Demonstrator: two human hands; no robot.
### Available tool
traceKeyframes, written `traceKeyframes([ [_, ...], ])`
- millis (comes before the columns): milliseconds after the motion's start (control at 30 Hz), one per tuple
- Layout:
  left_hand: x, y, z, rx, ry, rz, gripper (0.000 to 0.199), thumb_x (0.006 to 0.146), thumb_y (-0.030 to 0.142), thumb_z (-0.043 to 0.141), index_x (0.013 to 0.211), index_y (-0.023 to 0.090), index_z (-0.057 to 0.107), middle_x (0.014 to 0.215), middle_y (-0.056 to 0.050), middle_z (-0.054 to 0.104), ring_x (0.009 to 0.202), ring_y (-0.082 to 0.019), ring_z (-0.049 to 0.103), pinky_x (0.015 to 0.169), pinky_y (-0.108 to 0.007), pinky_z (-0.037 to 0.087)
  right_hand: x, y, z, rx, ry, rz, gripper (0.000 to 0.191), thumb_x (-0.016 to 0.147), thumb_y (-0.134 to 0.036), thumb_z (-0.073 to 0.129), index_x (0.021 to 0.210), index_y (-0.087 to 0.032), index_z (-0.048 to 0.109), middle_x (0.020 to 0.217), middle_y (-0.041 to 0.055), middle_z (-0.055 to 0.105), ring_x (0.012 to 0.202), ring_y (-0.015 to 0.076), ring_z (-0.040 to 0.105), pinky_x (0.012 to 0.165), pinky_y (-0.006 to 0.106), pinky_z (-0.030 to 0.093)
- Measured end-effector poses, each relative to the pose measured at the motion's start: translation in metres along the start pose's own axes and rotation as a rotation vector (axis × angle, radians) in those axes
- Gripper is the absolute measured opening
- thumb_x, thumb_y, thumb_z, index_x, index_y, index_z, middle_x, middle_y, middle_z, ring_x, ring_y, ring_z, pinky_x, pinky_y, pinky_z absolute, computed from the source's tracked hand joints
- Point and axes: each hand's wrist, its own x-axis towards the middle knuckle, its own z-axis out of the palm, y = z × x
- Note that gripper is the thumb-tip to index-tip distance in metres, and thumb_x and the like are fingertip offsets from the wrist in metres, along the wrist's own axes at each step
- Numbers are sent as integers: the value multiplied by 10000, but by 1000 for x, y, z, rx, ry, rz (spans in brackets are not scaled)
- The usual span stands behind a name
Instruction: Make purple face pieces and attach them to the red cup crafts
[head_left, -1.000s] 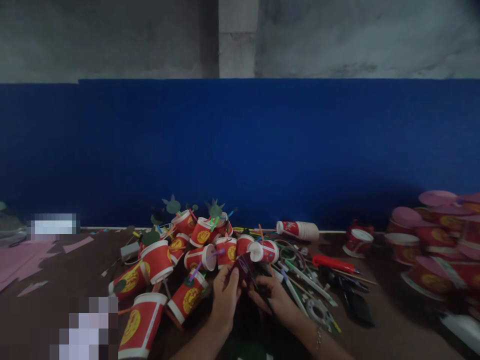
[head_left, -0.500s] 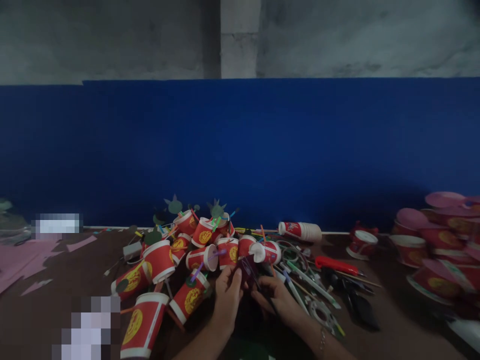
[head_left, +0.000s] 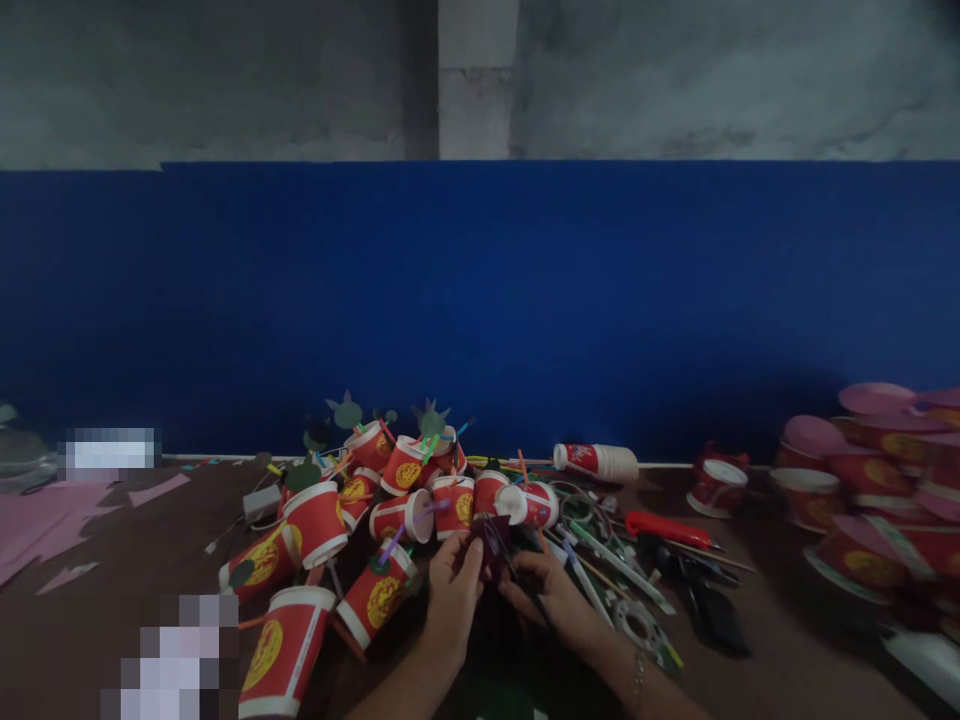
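Observation:
Near the table's front, my left hand pinches a small dark maroon sheet with faint pale marks, thumb on top. My right hand is closed around a slim dark tool which slants up to the sheet's right edge; whether it is a pen or scissors I cannot make out. Just beyond the sheet lies a red paper cup on its side. A pile of red paper cups with yellow emblems, straws and green paper shapes spreads left of my hands.
Right of my hands lie pens and straws, a tape ring, a red-handled tool and a black object. Stacked cups rest by the blue panel. Cups with pink discs crowd the right; pink paper lies left.
The view has shifted very slightly, so the table things sit a little further left. Both hands keep their hold, and the sheet's tilt differs slightly.

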Motion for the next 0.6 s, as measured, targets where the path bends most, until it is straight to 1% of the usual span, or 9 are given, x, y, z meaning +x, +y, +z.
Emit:
traceKeyframes([
  [200,1,-1,-1,28,18,8,366,581,474,728,688,152,590,550,46,527,481,-62,464,457,-154,348,1,2,-1,-11,3,38,372,634,-490,675,631,-174,479,460,-85,421,310,44,384,312,164,320],
  [400,2,-3,-2,30,50,24,358,561,465,742,672,159,593,540,52,532,471,-61,457,459,-155,355,1,2,-3,-26,8,49,363,624,-477,686,621,-178,480,438,-92,416,309,45,383,311,161,308],
  [600,4,-6,-4,36,35,32,378,558,477,742,672,151,589,537,47,528,455,-62,453,450,-163,350,0,-2,-2,-24,-9,38,360,627,-483,683,640,-177,493,432,-86,431,319,59,416,318,163,315],
])
